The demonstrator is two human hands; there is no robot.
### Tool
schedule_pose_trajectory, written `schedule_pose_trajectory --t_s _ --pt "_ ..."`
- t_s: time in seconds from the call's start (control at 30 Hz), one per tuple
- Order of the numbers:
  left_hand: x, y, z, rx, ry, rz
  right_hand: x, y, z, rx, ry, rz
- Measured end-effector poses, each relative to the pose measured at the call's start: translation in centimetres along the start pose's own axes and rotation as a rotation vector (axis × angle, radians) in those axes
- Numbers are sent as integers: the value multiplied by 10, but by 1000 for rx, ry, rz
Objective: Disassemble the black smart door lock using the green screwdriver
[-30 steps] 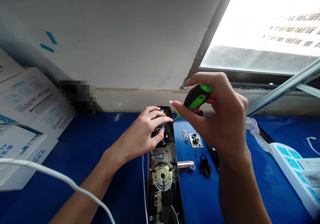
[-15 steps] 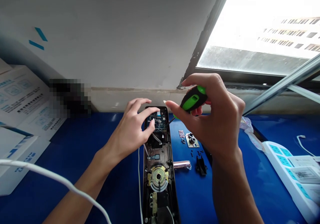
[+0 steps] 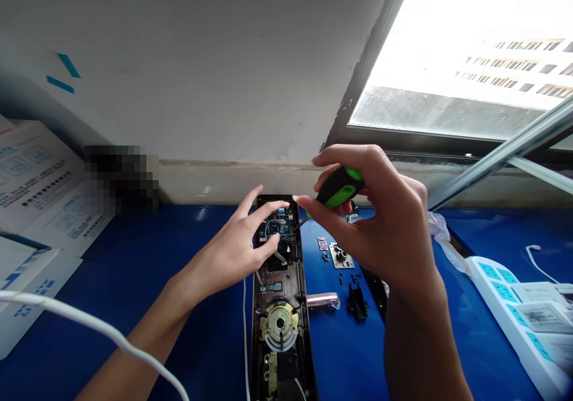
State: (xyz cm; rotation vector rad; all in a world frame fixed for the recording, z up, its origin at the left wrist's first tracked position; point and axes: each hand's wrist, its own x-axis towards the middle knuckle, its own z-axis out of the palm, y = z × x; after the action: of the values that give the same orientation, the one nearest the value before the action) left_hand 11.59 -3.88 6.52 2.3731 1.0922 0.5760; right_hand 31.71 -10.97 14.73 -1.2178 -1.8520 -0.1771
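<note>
A long dark lock housing lies lengthwise on the blue table, its inside facing up. At its far end sits a dark blue circuit board. My left hand rests over that board with fingers spread, holding nothing. In my right hand is a green and black screwdriver, tilted so its shaft reaches down to the board's right edge. Whether the tip sits in a screw is too small to tell. A round brass-coloured disc is fixed lower in the housing.
Right of the housing lie a small camera module, several tiny screws, a black bracket and a pinkish metal cylinder. A white power strip is farther right. Printed white boxes stand left, and a white cable crosses the foreground.
My right hand and the screwdriver have shifted slightly left and down. The left hand's fingers have spread a little more over the board. The whole view has moved slightly.
</note>
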Motion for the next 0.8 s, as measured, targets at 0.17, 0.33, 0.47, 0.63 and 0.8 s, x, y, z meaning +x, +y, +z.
schedule_pose_trajectory --t_s 0.17,0.33,0.47,0.63,0.8 --pt "2 1 1 -44 12 10 2 1 4 30 35 15" --pt "4 -1 -1 -65 7 35 2 5 2 173 -8 -47" --pt "4 -3 -2 -62 3 27 1 5 -4 263 -103 -40" --pt "5 -2 -2 -65 -5 30 1 5 -2 126 11 18" --pt "5 -3 -3 -58 -13 27 2 5 8 -7 174 43"
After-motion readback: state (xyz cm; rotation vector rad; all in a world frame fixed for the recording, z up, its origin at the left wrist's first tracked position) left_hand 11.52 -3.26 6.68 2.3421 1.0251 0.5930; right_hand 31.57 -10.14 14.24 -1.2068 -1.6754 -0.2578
